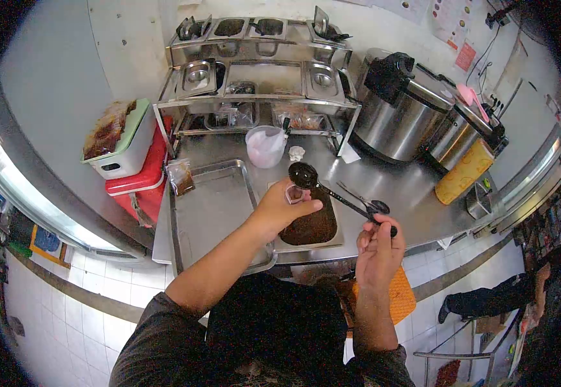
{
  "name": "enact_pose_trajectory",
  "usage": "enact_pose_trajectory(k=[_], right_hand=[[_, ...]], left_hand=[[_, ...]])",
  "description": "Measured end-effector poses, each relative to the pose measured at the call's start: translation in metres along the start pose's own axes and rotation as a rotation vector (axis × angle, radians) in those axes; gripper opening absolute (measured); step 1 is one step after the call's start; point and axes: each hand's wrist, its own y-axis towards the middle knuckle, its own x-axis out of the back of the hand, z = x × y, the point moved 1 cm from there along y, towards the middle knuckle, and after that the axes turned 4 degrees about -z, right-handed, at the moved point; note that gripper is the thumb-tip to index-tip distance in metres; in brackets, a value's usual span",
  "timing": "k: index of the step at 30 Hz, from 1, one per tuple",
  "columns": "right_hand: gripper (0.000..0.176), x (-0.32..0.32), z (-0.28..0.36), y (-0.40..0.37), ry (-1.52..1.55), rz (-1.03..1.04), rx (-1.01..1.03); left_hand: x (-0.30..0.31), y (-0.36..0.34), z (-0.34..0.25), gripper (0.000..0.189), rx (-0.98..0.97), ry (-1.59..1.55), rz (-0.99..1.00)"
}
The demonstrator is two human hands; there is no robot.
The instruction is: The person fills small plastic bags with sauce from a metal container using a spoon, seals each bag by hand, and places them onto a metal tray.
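Left hand [272, 209] curls its fingers closed around a small clear container [295, 194] at mid-frame, while the right hand [381, 248], lower right of centre, has thumb and fingers pinched together on the handle of a black ladle [303, 175]. Brown shows in the container, so filling looks begun, though whether it is finished I cannot tell. One brown packet [181, 178] on the tray [212, 216], left of centre, seems done, and the pan [309, 226] below the hands has plenty left.

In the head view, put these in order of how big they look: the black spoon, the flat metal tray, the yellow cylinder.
1. Flat metal tray
2. Yellow cylinder
3. Black spoon
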Motion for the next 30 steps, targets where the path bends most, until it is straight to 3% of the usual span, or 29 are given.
enact_pose_trajectory(k=[6,9,12,16,17,20,24,26,27,28,29,30], right_hand=[[0.023,0.018,-0.010,0.006,0.127,-0.097,-0.061],[0.019,0.037,-0.017,0.008,-0.039,-0.146,-0.152],[0.019,0.042,-0.026,0.009,-0.301,-0.003,-0.129],[0.052,0.031,-0.015,0.009,-1.037,0.167,0.204],[0.070,0.019,-0.008,0.005,-1.311,0.079,0.513],[0.066,-0.006,0.012,-0.010,-1.262,0.068,0.584],[0.041,-0.032,0.007,-0.024,-0.862,0.464,0.307],[0.027,-0.032,-0.004,-0.023,-0.707,0.557,0.135],[0.013,-0.031,-0.011,-0.026,-0.613,0.472,0.139],[0.012,-0.032,-0.010,-0.028,-0.572,0.450,0.150],[0.012,-0.032,-0.009,-0.029,-0.533,0.428,0.159],[0.011,-0.031,-0.008,-0.030,-0.494,0.404,0.169]], left_hand=[[0.015,-0.004,0.003,0.028,-0.035,0.066,0.090],[0.021,-0.010,0.001,0.024,-0.033,-0.099,0.070],[0.027,-0.014,0.000,0.025,0.045,-0.245,0.189],[0.021,-0.031,-0.020,0.053,0.106,-0.155,0.244],[0.018,-0.035,-0.024,0.061,0.116,-0.149,0.263],[0.010,-0.044,-0.034,0.081,-0.026,0.067,0.348],[-0.004,-0.058,-0.036,0.097,-0.092,0.147,0.544],[-0.006,-0.059,-0.031,0.078,-0.193,0.160,0.555],[-0.005,-0.058,-0.023,0.071,-0.243,0.156,0.538],[-0.004,-0.059,-0.017,0.064,-0.290,0.152,0.518],[-0.003,-0.061,-0.012,0.036,-0.306,0.146,0.440],[-0.002,-0.065,-0.014,0.032,-0.263,0.155,0.418]])
